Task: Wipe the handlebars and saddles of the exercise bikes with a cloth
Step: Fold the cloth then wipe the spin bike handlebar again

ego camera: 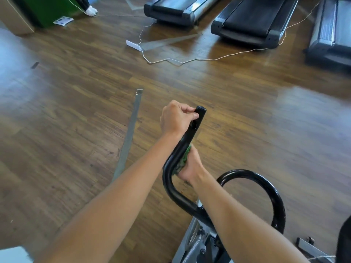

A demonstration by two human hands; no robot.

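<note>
Two bare forearms reach forward from the bottom edge over the grey frame of an exercise bike (197, 242), whose black handlebar (171, 179) loops up from the stem in two curved horns. On the left horn's straight upper section the right hand (190, 166) presses a green cloth (183, 158) against the tube, fingers curled round cloth and bar together; the cloth shows only as a crumpled strip between palm and metal. Higher up, the left hand (175, 118) grips the same horn just below its capped end, fingers wrapped round the tube and thumb on top. The right horn (266, 188) arcs free to the right, untouched. Beyond the hands a grey metal strip (129, 135) lies on the wooden floor (66, 111). Farther off, a white power strip (133, 45) sits on the boards with its thin white cable (209, 58) trailing right towards three treadmills (250, 21) lined along the far side. At the top left a foot in a white sock (92, 10) stands beside a green cabinet (43, 8).
</note>
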